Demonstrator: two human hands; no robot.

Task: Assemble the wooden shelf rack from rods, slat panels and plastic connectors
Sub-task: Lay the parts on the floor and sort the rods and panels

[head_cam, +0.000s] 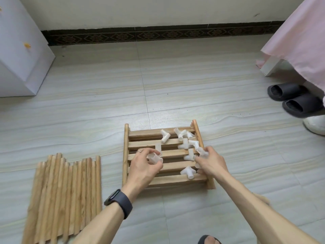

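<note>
A: Let's log the hands first. We see the left hand [146, 166] over the middle of the slat panel [146, 133], thumb and fingers curled round a white plastic connector [153, 157], which is lifted just off the slats.

B: Agreed. The left hand has a ring [139, 151] on one finger and a dark watch [119, 202] on the wrist. The right hand [211, 162]?

A: We place it at the panel's right rail, fingers bent down onto the slats and gripping a second connector [202, 152] at the fingertips. How many more lie under the palm, we cannot tell.

B: We note the loose connectors [184, 138] scattered over the panel's far right corner, between and beyond the two hands. One T-shaped connector [188, 171] lies just beside the right hand, on a near slat.

A: The wooden rods [66, 194] lie side by side, well to the left of the panel, apart from both hands.

B: Surface: a pale tiled floor [105, 103] with wavy veining. The panel lies flat on it.

A: Room: a white cabinet [21, 59] far left, patterned dark skirting [140, 36] along the wall, a pink cloth [302, 36] hanging far right, and a pair of black slippers [295, 99] beneath it.
</note>
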